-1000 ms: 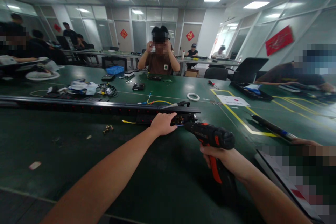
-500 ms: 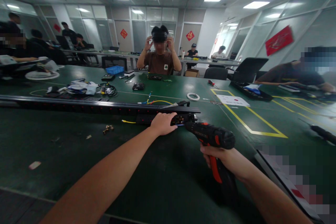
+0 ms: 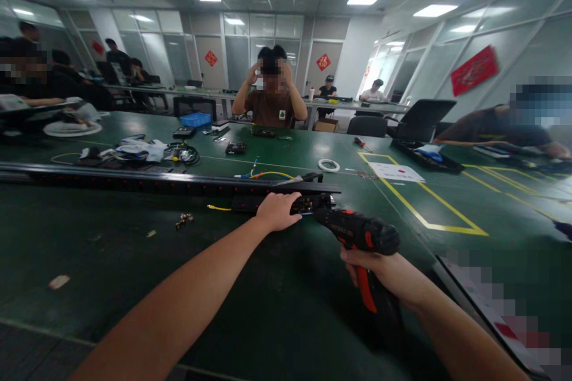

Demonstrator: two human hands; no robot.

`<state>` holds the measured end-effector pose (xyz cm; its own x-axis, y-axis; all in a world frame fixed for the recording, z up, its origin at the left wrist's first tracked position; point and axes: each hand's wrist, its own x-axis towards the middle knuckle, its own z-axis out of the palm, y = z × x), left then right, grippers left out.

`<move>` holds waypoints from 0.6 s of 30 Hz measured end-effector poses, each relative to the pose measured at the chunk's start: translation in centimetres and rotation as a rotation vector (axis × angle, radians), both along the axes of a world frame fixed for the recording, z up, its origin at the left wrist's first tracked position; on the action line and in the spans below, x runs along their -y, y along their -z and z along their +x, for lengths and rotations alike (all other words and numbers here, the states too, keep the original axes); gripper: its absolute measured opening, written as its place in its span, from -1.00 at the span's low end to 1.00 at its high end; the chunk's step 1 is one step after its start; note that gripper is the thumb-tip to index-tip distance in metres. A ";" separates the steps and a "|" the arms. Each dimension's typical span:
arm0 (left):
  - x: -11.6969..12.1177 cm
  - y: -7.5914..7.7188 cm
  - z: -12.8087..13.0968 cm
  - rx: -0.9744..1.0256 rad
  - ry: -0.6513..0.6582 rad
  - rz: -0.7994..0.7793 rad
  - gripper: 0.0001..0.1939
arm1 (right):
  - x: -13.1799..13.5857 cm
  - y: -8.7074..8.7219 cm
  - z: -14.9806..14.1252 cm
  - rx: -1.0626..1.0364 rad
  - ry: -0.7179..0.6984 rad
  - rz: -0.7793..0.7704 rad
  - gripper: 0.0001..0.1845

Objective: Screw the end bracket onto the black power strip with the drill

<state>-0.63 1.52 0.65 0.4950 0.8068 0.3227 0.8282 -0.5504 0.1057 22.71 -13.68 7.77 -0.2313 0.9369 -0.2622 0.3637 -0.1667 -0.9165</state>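
My left hand (image 3: 277, 212) is closed over a black electrical module (image 3: 245, 203) with exposed metal contacts at its right end. That module lies along the near side of a long black rail (image 3: 187, 178). In my right hand (image 3: 369, 260) is a black and orange cordless drill (image 3: 357, 229), its nose pointing left at the module's open end. Whether the bit touches a screw there cannot be made out. A yellow wire (image 3: 220, 208) sticks out of the module's left end. Several small brass-coloured screws (image 3: 184, 220) lie left of my left forearm.
Beyond the rail lie bagged parts and cables (image 3: 143, 149), a white tape roll (image 3: 328, 165), a red screwdriver (image 3: 361, 143) and a blue basket (image 3: 195, 119). Right are a paper sheet (image 3: 395, 172) and an open black case (image 3: 429, 158). A person (image 3: 270, 95) sits opposite; another leans in at right.
Both my hands and the drill stay nearly in place. At the right edge, a dark tool has moved mostly out of view. The person opposite has shifted their raised hands slightly.
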 end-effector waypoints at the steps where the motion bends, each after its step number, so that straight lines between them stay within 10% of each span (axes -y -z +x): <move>1: 0.0 0.0 0.0 0.000 0.001 0.001 -0.35 | 0.0 0.0 0.0 0.003 0.003 0.001 -0.68; 18: -0.1 -0.1 -0.1 0.011 0.017 0.001 -0.35 | 0.2 -0.2 -0.4 -0.058 0.059 -0.040 -0.64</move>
